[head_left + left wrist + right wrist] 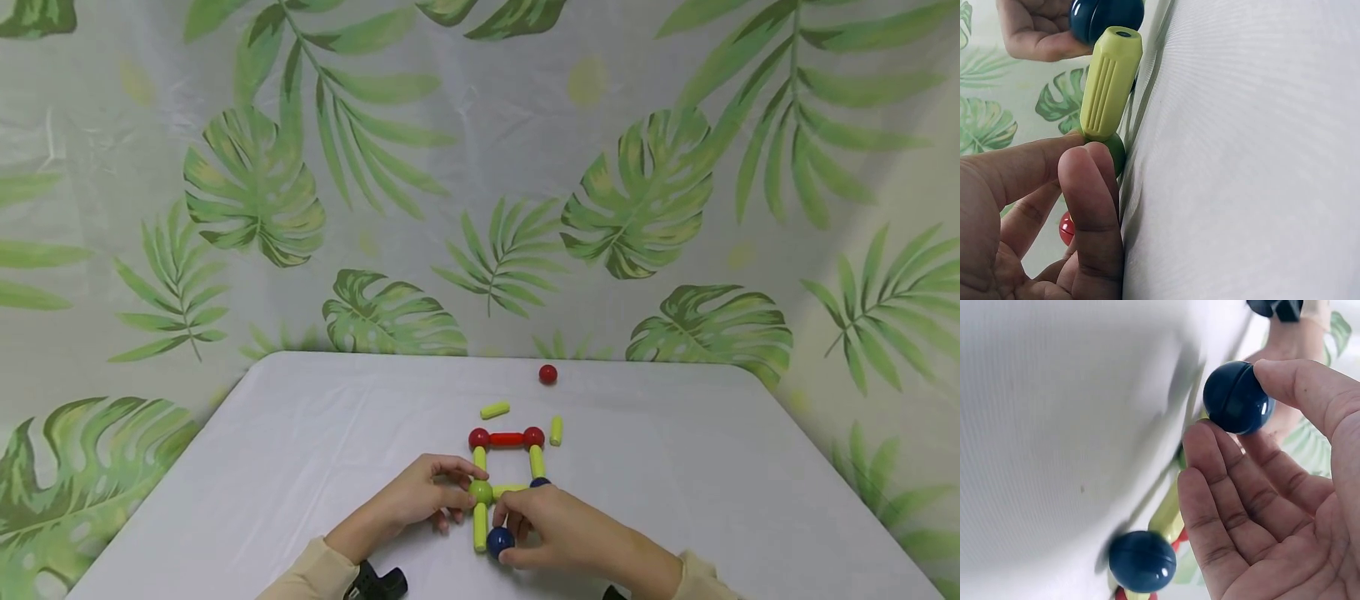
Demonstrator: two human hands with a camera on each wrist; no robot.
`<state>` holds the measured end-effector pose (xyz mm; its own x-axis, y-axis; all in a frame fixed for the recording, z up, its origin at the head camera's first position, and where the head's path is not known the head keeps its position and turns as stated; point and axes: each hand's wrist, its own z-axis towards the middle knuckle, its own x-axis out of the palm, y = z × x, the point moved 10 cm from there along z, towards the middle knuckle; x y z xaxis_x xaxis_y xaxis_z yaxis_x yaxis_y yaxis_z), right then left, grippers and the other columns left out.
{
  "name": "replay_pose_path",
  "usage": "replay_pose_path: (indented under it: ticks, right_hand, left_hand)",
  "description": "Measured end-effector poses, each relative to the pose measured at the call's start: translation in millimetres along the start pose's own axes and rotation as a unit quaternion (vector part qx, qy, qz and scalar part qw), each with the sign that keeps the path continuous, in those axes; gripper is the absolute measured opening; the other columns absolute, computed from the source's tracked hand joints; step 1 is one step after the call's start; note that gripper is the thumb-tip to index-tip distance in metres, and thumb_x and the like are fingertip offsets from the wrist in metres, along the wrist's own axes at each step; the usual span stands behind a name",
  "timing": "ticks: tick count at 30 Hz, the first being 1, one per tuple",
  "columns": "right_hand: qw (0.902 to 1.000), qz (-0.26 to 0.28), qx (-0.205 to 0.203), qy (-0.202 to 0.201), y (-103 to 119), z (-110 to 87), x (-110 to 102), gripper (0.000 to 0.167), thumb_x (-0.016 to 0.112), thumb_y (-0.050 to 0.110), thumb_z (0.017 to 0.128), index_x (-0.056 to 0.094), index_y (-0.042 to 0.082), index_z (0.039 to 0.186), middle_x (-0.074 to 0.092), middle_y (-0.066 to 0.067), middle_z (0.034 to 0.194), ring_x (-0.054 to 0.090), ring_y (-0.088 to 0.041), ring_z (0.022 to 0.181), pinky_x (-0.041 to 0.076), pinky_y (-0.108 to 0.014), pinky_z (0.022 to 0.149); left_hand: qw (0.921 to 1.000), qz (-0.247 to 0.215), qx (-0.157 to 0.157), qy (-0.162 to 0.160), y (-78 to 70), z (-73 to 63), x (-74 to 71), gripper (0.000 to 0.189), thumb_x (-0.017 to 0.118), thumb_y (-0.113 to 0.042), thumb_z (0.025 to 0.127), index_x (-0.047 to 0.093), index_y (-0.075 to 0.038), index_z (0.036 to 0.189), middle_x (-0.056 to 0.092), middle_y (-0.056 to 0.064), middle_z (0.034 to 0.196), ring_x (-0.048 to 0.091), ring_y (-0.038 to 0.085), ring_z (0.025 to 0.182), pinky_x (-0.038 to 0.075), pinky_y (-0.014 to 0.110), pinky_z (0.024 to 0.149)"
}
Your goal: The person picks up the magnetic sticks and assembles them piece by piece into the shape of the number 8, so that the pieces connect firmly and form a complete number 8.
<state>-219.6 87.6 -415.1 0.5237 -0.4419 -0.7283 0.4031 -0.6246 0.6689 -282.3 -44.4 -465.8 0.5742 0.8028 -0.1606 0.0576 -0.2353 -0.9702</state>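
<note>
On a bench (300,450), the left hand (430,493) pinches a green ball (482,492) between its fingers, probably steadying the frame (510,492); the right hand (557,527) holds a blue ball (500,542) just beside the near rod's (480,528) free end, perhaps for aligning.

In the head view, the right hand (555,525) hides part of the farther blue ball (540,481), while the bottom edge cuts off a black device (378,585). In the left wrist view, the left hand (1088,231) covers much of the green ball (1116,155), and the top edge crops the held blue ball (1110,14). Whether that ball touches the nearest yellow-green rod (1110,87) cannot be told.
</note>
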Motion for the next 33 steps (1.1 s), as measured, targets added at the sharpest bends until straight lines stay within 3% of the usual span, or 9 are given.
replay_pose_path:
  ticks: [7,19,33]
  right_hand:
    - [0.9997,0.011,0.019,0.012,0,-2.6,13,0.021,0.086,0.025,0.093,0.072,0.022,0.108,0.068,0.019,0.089,0.063,0.004,0.081,0.055,-0.015,0.078]
    - [0.9996,-0.022,-0.018,0.004,9,-2.3,23,0.02,0.085,0.026,0.094,0.07,0.022,0.108,0.067,0.02,0.087,0.06,0.007,0.08,0.054,-0.016,0.076]
    - [0.9999,-0.011,-0.004,-0.007,5,2.5,25,0.025,0.087,0.027,0.092,0.067,0.025,0.107,0.065,0.019,0.088,0.058,0.005,0.08,0.053,-0.016,0.076]
  left_hand:
    - [1.0,0.004,-0.005,0.0,0.6,2.1,-1.5,0.036,0.078,-0.011,0.096,0.075,-0.009,0.131,0.064,0.005,0.108,0.064,0.011,0.067,0.051,0.021,0.053]
    - [1.0,-0.001,-0.006,0.0,1.4,2.5,-1.0,0.036,0.078,-0.011,0.095,0.075,-0.009,0.131,0.063,0.005,0.108,0.064,0.011,0.067,0.05,0.021,0.052]
    - [1.0,0.0,-0.006,0.006,-0.2,2.3,0.5,0.034,0.078,-0.011,0.095,0.075,-0.009,0.129,0.063,0.006,0.107,0.064,0.01,0.066,0.051,0.02,0.052]
